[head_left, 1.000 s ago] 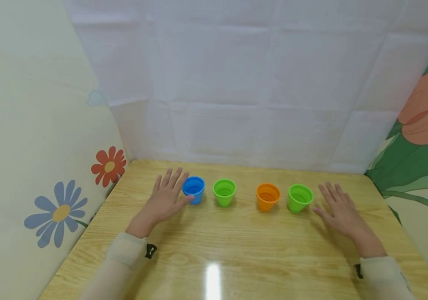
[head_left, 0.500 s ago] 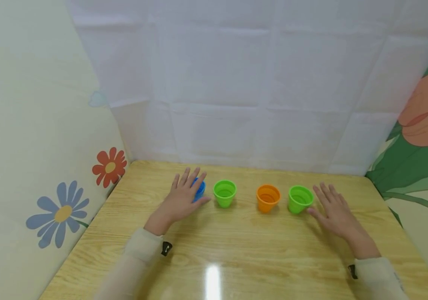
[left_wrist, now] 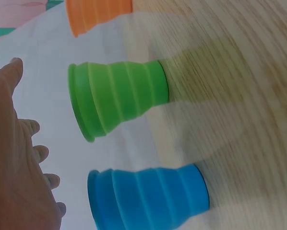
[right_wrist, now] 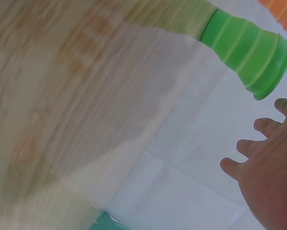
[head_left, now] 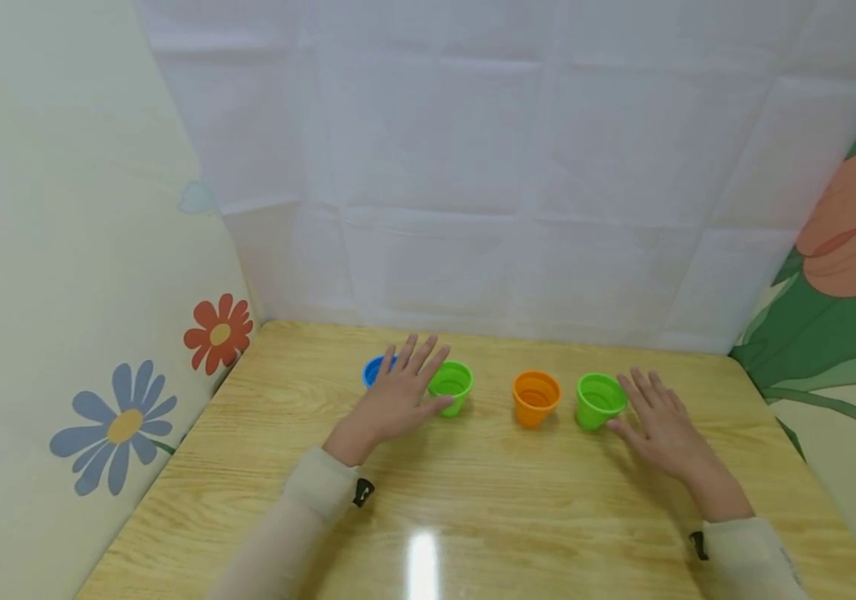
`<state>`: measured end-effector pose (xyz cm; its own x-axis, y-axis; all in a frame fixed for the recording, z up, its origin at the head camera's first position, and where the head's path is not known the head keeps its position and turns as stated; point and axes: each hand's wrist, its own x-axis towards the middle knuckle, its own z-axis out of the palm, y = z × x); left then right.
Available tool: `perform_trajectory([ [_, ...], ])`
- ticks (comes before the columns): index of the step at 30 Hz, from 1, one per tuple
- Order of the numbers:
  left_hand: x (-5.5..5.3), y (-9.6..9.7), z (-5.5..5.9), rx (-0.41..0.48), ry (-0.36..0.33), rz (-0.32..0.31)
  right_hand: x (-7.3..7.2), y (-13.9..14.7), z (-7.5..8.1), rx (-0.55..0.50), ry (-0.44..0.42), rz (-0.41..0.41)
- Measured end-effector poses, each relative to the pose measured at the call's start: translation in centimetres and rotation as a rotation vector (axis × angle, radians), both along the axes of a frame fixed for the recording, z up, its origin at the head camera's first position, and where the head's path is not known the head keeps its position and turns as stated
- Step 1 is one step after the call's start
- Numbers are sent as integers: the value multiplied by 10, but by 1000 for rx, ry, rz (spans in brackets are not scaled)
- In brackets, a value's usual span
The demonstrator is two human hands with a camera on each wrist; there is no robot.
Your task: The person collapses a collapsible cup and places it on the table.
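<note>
Our left hand (head_left: 393,404) and right hand (head_left: 665,432) near cups (head_left: 536,400), fingers apart, gripping nothing. We judge cups light, soft-walled, prone to fold; best held gently round sides.

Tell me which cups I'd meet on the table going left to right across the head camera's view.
Blue cup, first green cup, orange cup, second green cup.
</note>
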<state>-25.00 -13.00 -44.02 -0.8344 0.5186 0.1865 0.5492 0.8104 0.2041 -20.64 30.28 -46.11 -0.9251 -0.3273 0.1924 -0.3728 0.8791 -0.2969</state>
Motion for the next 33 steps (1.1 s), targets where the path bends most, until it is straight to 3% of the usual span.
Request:
perform_trajectory([
  [17, -2, 47, 1, -44, -31, -85, 1, -2, -2, 3, 7, 19],
  [33, -1, 91, 0, -87, -12, -166, 1, 1, -4, 10, 42, 5],
])
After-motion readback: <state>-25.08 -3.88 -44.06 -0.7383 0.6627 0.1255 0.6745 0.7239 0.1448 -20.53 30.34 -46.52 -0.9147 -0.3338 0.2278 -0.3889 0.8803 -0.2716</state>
